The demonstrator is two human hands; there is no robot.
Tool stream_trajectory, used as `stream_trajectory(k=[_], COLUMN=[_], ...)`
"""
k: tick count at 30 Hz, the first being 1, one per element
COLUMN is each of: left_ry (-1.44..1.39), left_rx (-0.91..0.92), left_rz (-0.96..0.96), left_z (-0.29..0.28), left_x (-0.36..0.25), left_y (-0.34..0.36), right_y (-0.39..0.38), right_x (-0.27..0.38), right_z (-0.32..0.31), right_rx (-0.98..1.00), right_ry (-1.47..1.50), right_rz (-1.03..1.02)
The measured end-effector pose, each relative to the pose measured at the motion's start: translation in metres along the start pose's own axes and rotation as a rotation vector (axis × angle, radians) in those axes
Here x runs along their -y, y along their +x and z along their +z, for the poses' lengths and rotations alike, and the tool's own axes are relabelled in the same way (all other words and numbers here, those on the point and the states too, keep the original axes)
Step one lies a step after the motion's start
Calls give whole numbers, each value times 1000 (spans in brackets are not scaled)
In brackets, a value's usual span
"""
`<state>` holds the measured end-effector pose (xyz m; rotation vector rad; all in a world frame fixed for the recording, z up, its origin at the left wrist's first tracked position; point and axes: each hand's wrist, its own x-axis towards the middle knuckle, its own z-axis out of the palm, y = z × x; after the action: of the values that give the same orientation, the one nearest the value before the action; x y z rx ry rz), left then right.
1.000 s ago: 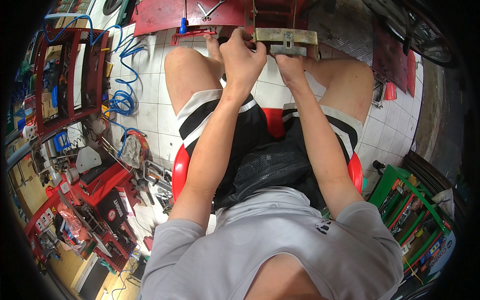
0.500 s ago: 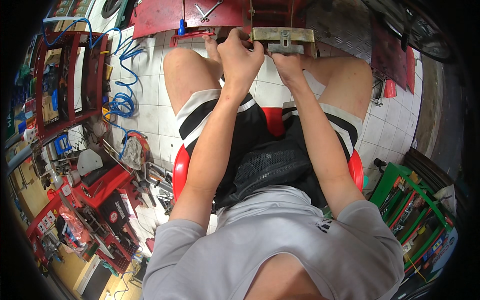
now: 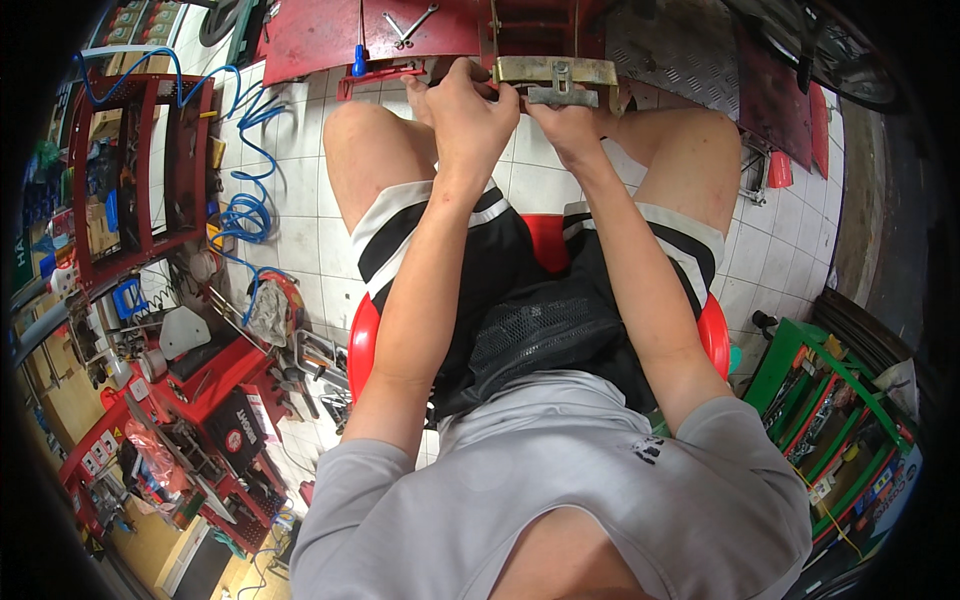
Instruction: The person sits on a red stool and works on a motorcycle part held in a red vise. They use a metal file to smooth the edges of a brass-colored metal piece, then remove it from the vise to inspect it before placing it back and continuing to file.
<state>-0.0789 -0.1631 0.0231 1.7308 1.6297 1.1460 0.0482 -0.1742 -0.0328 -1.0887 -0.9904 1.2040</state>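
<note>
My left hand [image 3: 468, 118] is raised over the gap between my knees, thumb and fingers pinched together at the left end of a yellowish metal bracket [image 3: 585, 72]. Anything small inside that pinch is hidden. Close beside it, my right hand [image 3: 568, 132] reaches up under a grey metal bar [image 3: 548, 97] fixed below the bracket. Its thumb points toward my left fingertips, while the other fingers are out of sight behind the metal. The bracket sits at the near edge of a red metal platform [image 3: 310, 35].
A blue-handled screwdriver [image 3: 360, 62] and a crossed pair of wrenches [image 3: 408, 30] lie on the platform. A coiled blue air hose [image 3: 243, 220] hangs at left by a red rack [image 3: 145, 170]. At right stand a green tool rack [image 3: 785, 375] and part of a wheel [image 3: 860, 60].
The view has shifted slightly, moving the bracket and platform a little left in the picture. Both hands keep nearly the same pose at the bracket.
</note>
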Motion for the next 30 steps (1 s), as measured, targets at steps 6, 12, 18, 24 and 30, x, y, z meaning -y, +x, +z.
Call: stream_trajectory(k=[6,12,18,24,30], left_ry=[-11,89,47,89,82], left_rx=[35,62,131,104,83], left_rz=[-9,56,55,104,77], left_z=[-4,-8,-15,-15,-11], left_x=[0,-8,-7,-5,-9], left_y=[2,0,2,5,6], right_y=[0,2,12,7,2], right_x=[17,19,19,24,15], right_z=[2,-1,-2,11,6], right_rx=[40,48,69,-21,-66], right_ry=[-104,22,-15,1,-208], right_rz=[-7,63,58,89,75])
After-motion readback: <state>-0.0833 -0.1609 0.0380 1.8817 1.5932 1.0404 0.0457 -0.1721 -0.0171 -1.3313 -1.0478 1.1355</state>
